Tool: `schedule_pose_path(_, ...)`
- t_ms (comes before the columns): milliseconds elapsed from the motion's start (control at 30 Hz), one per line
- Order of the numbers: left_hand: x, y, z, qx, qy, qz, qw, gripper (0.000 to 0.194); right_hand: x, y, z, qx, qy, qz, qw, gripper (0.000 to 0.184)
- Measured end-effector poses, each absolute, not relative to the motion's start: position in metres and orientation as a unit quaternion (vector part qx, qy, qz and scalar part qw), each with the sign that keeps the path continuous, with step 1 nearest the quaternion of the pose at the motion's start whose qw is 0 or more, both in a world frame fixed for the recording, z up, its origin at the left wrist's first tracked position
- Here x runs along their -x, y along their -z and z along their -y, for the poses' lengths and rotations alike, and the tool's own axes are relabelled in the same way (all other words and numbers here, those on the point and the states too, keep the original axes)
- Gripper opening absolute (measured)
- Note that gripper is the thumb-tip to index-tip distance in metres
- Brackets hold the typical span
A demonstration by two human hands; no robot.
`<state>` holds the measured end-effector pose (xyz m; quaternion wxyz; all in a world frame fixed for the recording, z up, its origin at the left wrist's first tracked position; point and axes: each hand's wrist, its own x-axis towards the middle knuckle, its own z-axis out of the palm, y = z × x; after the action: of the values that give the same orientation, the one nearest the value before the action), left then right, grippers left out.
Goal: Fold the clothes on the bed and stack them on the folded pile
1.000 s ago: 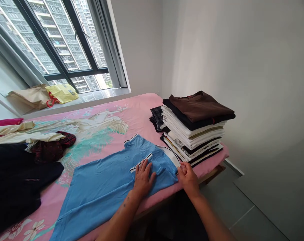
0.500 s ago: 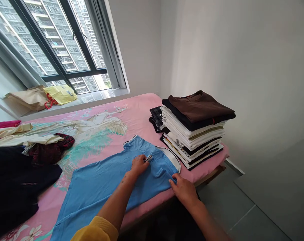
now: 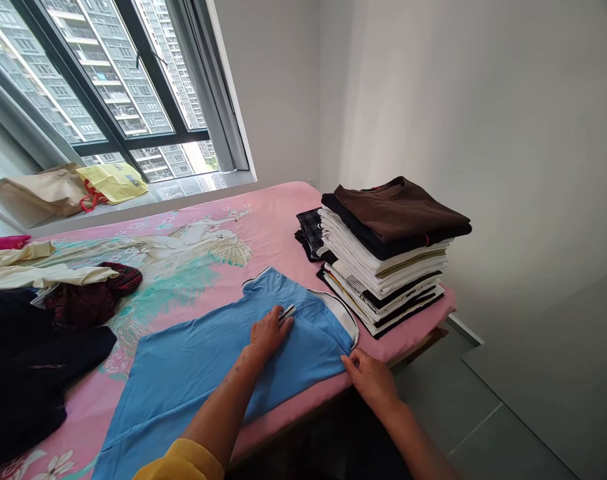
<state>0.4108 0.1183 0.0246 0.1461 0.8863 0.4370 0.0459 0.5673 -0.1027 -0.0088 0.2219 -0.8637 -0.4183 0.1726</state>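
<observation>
A blue shirt (image 3: pixel 198 360) with a white collar edged in dark trim lies spread on the bed's near side, its collar end to the right. My left hand (image 3: pixel 269 331) rests on the upper part of it, fingers closed on a striped sleeve cuff (image 3: pixel 287 312). At the shirt's near right corner, just below the collar, my right hand (image 3: pixel 372 379) pinches the fabric edge between thumb and fingers. A tall stack of folded clothes (image 3: pixel 383 260), topped by a brown shirt (image 3: pixel 403 208), stands right beyond the collar.
The bed has a pink flowered sheet (image 3: pixel 278 220). Loose clothes, among them a dark garment (image 3: pixel 38 367) and a red plaid one (image 3: pixel 88 297), lie at the left. A paper bag (image 3: pixel 43 190) and a yellow bag (image 3: pixel 114 181) sit on the window sill. Tiled floor (image 3: pixel 433 387) lies beyond the bed edge.
My right hand's thumb and fingers have closed together on the shirt's corner. My left hand still holds the cuff, and the view has shifted slightly.
</observation>
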Motion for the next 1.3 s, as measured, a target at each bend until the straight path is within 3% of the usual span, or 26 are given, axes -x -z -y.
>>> schedule_pose_path(100, -0.402, -0.029, -0.124, -0.877, -0.012, -0.458, 0.146, 0.046, -0.567, 0.011, 0.102, 0.863, -0.181, 0.412, 0.229, 0.033)
schedule_pose_path(233, -0.389, -0.031, -0.128, -0.878, 0.006, -0.458, 0.140, 0.035, -0.565, 0.016, 0.102, 0.861, -0.180, 0.412, 0.237, 0.033)
schedule_pose_path(433, -0.377, -0.025, -0.126, -0.897, -0.063, -0.419, 0.125, 0.028, -0.563, 0.019, 0.107, 0.860, -0.165, 0.413, 0.251, 0.030)
schedule_pose_path(533, -0.372, -0.024, -0.117, -0.900, -0.113, -0.409, 0.102, 0.029, -0.559, 0.006, 0.109, 0.843, -0.127, 0.406, 0.331, 0.025)
schedule_pose_path(633, -0.371, -0.022, -0.100, -0.947, -0.135, -0.278, 0.088, 0.031, -0.543, -0.015, 0.098, 0.756, -0.059, 0.483, 0.438, 0.020)
schedule_pose_path(733, -0.378, -0.017, -0.086, -0.974, -0.117, -0.171, 0.094, 0.032, -0.521, -0.028, 0.074, 0.657, -0.030, 0.592, 0.466, 0.018)
schedule_pose_path(1033, -0.389, 0.018, -0.086, -0.966, -0.073, -0.243, 0.053, 0.064, -0.512, 0.045, 0.036, 0.720, 0.090, 0.656, 0.206, 0.048)
schedule_pose_path(1300, -0.387, 0.009, -0.082, -0.956, -0.062, -0.272, 0.089, 0.072, -0.512, 0.061, 0.038, 0.720, 0.124, 0.665, 0.156, 0.051)
